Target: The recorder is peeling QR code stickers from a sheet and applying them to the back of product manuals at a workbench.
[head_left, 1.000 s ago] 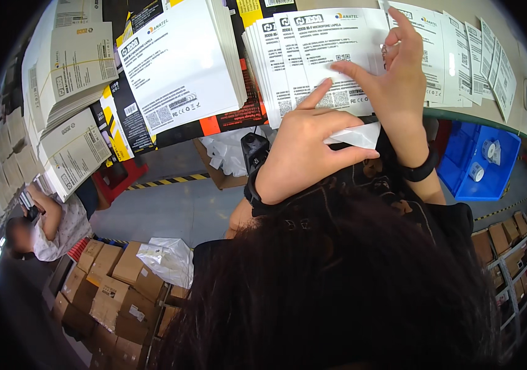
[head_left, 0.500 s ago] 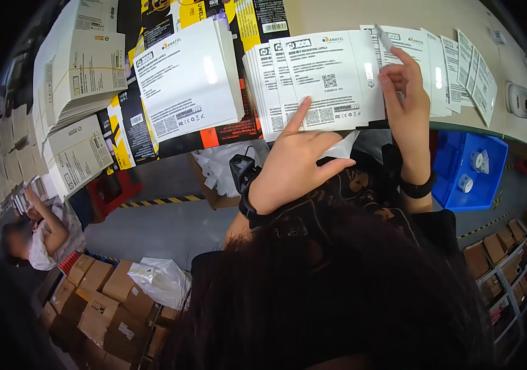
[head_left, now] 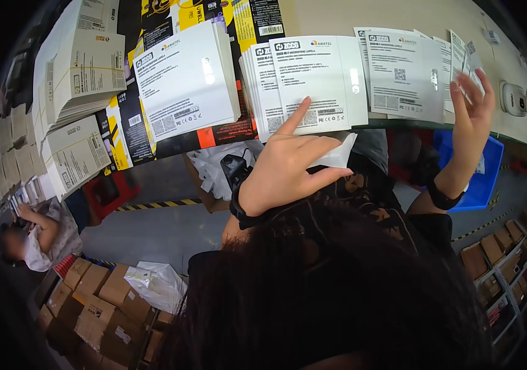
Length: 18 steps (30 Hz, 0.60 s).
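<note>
Hair: dark hair (head_left: 337, 296) fills the lower centre and hides the person's forearms below the wrists.
Left hand: the left hand (head_left: 291, 166) is raised at mid-frame, a black band on its wrist; the index finger points up and touches a stack of white printed cards (head_left: 309, 83), while thumb and curled fingers pinch a small white paper slip (head_left: 337, 157).
Right hand: the right hand (head_left: 470, 120) is lifted higher to the right, also with a black wrist band; fingers spread upward, fingertips gripping a thin white leaflet (head_left: 470, 61), though the exact hold is hard to make out at the picture's rim.
Cards: flat, matt white rectangles with black print, fanned in overlapping stacks along the edge of the worktop (head_left: 337, 18); a second fan of cards (head_left: 405, 71) lies between the two hands.
Left stack: a thick stack of larger white sheets (head_left: 183, 77) rests on black and yellow printed packaging (head_left: 121, 123).
Blue bin: a blue plastic bin (head_left: 482, 166) sits below the worktop edge, partly behind the right wrist.
Floor: cardboard boxes (head_left: 90, 296) and a crumpled clear plastic bag (head_left: 155, 283) lie at lower left.
Other person: another person (head_left: 29, 237) in a light top sits at far left.
</note>
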### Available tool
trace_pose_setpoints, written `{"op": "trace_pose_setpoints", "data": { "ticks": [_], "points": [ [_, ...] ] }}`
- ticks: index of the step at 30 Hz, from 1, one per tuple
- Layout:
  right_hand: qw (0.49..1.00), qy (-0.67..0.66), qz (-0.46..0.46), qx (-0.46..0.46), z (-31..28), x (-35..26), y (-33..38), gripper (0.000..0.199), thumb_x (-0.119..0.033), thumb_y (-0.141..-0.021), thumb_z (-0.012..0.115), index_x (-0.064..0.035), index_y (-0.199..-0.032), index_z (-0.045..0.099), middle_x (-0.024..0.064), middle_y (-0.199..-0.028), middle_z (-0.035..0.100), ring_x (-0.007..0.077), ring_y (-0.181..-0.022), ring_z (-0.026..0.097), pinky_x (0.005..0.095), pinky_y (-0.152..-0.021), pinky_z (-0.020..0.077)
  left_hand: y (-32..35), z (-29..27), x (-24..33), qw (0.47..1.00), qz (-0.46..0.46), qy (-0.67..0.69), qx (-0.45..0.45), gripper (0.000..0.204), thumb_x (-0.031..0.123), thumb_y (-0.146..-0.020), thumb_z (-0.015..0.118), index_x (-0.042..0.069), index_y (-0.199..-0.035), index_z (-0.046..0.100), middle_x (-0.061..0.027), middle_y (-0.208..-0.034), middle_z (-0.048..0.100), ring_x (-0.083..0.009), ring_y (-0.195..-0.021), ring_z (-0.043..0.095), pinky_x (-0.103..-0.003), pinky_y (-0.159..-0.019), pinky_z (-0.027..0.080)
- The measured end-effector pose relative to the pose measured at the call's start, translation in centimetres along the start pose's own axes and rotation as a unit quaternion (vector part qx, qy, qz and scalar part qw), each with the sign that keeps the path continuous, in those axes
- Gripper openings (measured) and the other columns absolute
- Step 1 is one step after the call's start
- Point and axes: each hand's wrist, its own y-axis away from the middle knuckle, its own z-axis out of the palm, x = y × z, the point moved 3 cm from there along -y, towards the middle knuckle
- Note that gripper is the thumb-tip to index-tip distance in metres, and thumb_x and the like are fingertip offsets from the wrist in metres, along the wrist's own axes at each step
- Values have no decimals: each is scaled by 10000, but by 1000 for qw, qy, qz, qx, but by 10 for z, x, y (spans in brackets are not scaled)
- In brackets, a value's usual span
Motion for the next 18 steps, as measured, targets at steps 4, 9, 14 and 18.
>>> {"op": "trace_pose_setpoints", "data": {
  "ticks": [4, 9, 14, 18],
  "points": [
    [993, -115, 38, 6, 10, -9, 9, 182, -43, -813, 595, 22, -977, 548, 33, -828, 593, 79, -748, 517, 187, -693, 399, 3, 1, -2, 1000, -11, 4, -4, 310, 274, -692, 705, 22, -848, 615, -81, -711, 634, -241, -693, 615, -435, -1034, 277],
    [947, -257, 135, -139, 61, -22, 32, 87, -52, -805, 609, 9, -866, 591, 14, -747, 577, 66, -648, 505, 176, -609, 399, 4, 12, -13, 998, -52, 7, -35, 300, 276, -698, 697, 27, -838, 606, -95, -700, 630, -248, -707, 613, -412, -1037, 276],
    [902, -281, 205, -257, 100, -24, 42, 79, -65, -799, 621, 3, -830, 596, 10, -711, 575, 55, -608, 502, 176, -561, 393, 7, 19, -16, 998, -53, -12, -23, 285, 279, -706, 685, 34, -825, 598, -105, -694, 627, -255, -701, 610, -390, -1035, 278],
    [914, -257, 212, -232, 102, -27, 48, 77, -67, -792, 629, 1, -814, 601, 13, -713, 584, 55, -619, 520, 174, -547, 394, 7, 20, -17, 999, -46, -21, -9, 277, 277, -709, 681, 37, -816, 594, -106, -679, 624, -254, -696, 610, -387, -1029, 283]
  ]
}}
